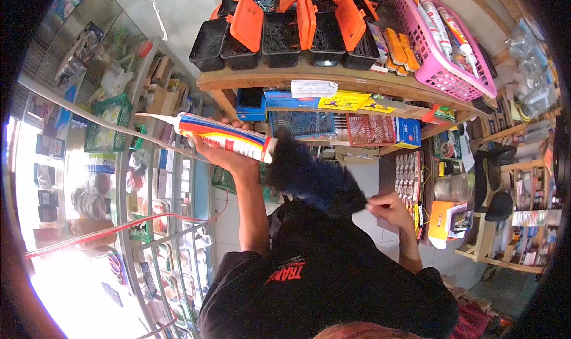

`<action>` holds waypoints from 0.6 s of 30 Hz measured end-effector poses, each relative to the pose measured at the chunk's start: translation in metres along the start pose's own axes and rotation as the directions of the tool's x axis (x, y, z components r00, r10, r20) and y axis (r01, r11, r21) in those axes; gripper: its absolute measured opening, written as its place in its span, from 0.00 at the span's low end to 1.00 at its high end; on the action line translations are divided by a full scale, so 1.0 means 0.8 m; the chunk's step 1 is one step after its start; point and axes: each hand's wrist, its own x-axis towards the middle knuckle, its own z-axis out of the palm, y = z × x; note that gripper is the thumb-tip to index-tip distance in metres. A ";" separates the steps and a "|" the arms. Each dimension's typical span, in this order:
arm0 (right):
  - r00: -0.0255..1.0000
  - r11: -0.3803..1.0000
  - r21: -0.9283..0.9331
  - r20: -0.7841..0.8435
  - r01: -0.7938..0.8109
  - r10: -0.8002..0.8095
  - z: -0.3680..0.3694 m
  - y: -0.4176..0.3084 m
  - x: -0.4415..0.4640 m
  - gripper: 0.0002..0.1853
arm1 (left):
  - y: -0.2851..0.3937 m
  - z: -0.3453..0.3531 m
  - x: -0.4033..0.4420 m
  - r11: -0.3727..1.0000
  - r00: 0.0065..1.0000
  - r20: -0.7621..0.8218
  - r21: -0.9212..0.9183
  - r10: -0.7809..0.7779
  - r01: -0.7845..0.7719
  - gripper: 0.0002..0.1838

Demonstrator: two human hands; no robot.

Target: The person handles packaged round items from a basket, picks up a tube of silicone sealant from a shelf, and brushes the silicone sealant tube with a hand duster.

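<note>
My left hand (229, 155) is wrapped around a silicone sealant tube (205, 134), white with orange and blue bands. The tube lies nearly level, its pointed nozzle toward the left. A dark, fluffy feather duster (315, 181) touches or overlaps the tube's base end. At the duster's right end, my right hand (389, 209) is closed on it; the handle itself is mostly hidden in the fingers.
Ahead, a wooden shelf (279, 76) carries black boxes with orange lids (245, 23). On its right stands a pink basket (455, 80) of similar tubes. Crowded shelving lines both sides, and a red cable (107, 232) crosses at left.
</note>
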 end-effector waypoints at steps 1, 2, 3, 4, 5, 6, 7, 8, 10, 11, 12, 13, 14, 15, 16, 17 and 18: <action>0.996 0.995 0.085 0.064 0.050 -0.056 -0.003 -0.004 -0.002 0.11 | 0.000 0.001 0.000 1.000 1.000 -0.024 0.005 0.006 -0.006 0.27; 1.000 0.993 0.119 0.017 -0.002 0.000 -0.006 -0.001 -0.004 0.10 | 0.001 -0.001 0.001 1.000 1.000 -0.001 -0.001 -0.008 0.008 0.27; 0.998 0.986 0.155 -0.027 -0.053 0.058 -0.009 0.005 -0.008 0.10 | 0.001 -0.004 0.004 1.000 1.000 0.020 -0.007 -0.022 0.022 0.27; 0.991 0.975 0.195 -0.069 -0.103 0.118 -0.011 0.009 -0.010 0.10 | 0.002 -0.007 0.005 0.999 0.998 0.042 -0.010 -0.036 0.036 0.27; 0.973 0.972 0.194 -0.165 -0.130 0.163 -0.002 -0.008 -0.004 0.09 | 0.001 -0.007 0.004 0.999 0.999 0.029 -0.013 -0.029 0.029 0.27; 0.980 0.983 0.143 -0.147 -0.115 0.136 0.003 -0.007 -0.003 0.09 | -0.003 -0.004 0.001 1.000 1.000 0.018 -0.015 -0.024 0.024 0.27; 0.986 0.991 0.090 -0.128 -0.098 0.109 0.007 -0.002 -0.001 0.10 | -0.005 -0.002 0.000 1.000 1.000 0.008 -0.019 -0.020 0.020 0.27; 0.991 0.996 0.037 -0.109 -0.080 0.084 0.008 0.005 0.001 0.10 | -0.006 0.000 -0.001 1.000 1.000 0.003 -0.001 -0.011 0.011 0.27; 0.998 0.992 0.116 -0.006 -0.058 0.059 0.006 0.017 -0.005 0.11 | -0.004 0.005 -0.002 0.999 1.000 -0.008 0.035 0.012 -0.012 0.27; 0.996 0.980 0.177 0.011 -0.092 0.092 0.002 0.009 -0.009 0.11 | -0.004 0.003 0.000 1.000 1.000 0.005 0.016 -0.002 0.002 0.27; 0.992 0.963 0.237 0.031 -0.127 0.123 0.000 0.001 -0.012 0.12 | -0.006 -0.001 0.004 1.000 1.000 0.017 -0.003 -0.015 0.015 0.26; 0.995 0.951 0.293 -0.003 -0.096 0.102 -0.001 -0.008 -0.010 0.09 | -0.005 -0.004 0.006 0.999 0.999 0.029 -0.019 -0.028 0.029 0.26; 0.989 0.951 0.290 -0.069 -0.107 0.133 0.005 -0.009 -0.004 0.09 | -0.006 -0.003 0.005 1.000 0.999 0.037 -0.016 -0.020 0.021 0.26; 0.977 0.950 0.289 -0.138 -0.118 0.163 0.011 -0.008 0.001 0.08 | -0.009 -0.002 0.002 1.000 0.999 0.047 -0.014 -0.014 0.015 0.26; 0.959 0.949 0.288 -0.209 -0.128 0.193 0.015 -0.004 0.003 0.07 | -0.012 0.001 0.000 1.000 0.998 0.059 -0.012 -0.011 0.012 0.26; 0.966 0.991 0.092 -0.231 -0.100 0.119 0.018 0.009 0.007 0.14 | -0.015 0.003 -0.001 1.000 0.998 0.056 -0.026 -0.013 0.015 0.26; 0.978 0.971 0.183 -0.116 -0.151 0.174 0.016 0.016 -0.001 0.13 | -0.016 0.003 0.000 1.000 0.998 0.057 -0.017 -0.010 0.011 0.26</action>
